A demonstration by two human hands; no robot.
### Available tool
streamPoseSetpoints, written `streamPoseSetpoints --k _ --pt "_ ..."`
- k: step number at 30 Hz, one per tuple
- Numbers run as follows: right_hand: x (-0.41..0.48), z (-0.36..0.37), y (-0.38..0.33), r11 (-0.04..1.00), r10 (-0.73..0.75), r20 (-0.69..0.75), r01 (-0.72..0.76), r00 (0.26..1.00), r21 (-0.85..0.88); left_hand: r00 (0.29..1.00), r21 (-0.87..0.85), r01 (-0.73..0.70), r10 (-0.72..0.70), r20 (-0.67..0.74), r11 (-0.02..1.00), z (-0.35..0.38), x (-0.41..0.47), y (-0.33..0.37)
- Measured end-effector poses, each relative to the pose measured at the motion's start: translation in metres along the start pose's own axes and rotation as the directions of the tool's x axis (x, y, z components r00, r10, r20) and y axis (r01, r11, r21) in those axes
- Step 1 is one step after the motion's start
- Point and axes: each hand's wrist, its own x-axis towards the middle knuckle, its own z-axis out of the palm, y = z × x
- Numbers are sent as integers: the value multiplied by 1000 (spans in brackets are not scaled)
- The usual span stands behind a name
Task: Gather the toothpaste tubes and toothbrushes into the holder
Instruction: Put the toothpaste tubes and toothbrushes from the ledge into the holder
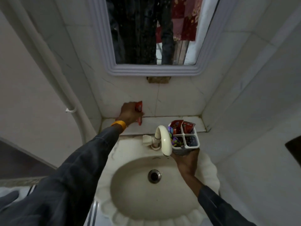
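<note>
My left hand (129,113) is stretched out to the tiled ledge (156,123) behind the sink and is closed around a red toothpaste tube (139,107), which stands nearly upright against the wall. My right hand (185,158) holds a white holder (193,145) with four compartments from below, just right of the tap. Two red toothpaste tubes (182,127) stick out of the holder's far compartments. Colourful toothbrushes (173,137) fill the near left compartment; the near right one looks dark inside.
A cream tap (163,139) curves over the white basin (135,190) with its drain (154,176). A mirror (154,30) hangs above the ledge. A white pipe (57,75) runs down the left wall. Tiled walls close in on both sides.
</note>
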Motion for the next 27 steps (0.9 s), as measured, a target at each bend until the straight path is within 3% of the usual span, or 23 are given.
streamPoseSetpoints --k 2,5,10,15,20,24,27 --pt "2 0 2 1000 -6 -5 6 1000 12 986 -103 -164 160 -41 981 -16 -3 33" --pt "8 3 12 1000 0 -19 0 1000 -11 930 -258 -341 365 50 904 -29 -17 86" --pt "13 7 20 1000 5 -64 -7 998 -28 826 -173 -505 531 188 846 2 -38 144" --pt "-1 5 -3 995 14 -72 -21 997 -96 796 -4 -555 533 288 832 45 -54 158" --pt "-5 5 -6 995 14 -86 -23 996 -98 767 229 -621 520 376 750 72 -60 155" --pt "-7 3 -5 996 -1 -91 -7 996 -90 799 143 -574 514 312 806 65 -49 152" --pt "-5 -3 -4 999 -3 -82 -1 997 -50 888 33 -441 430 162 897 49 -26 122"
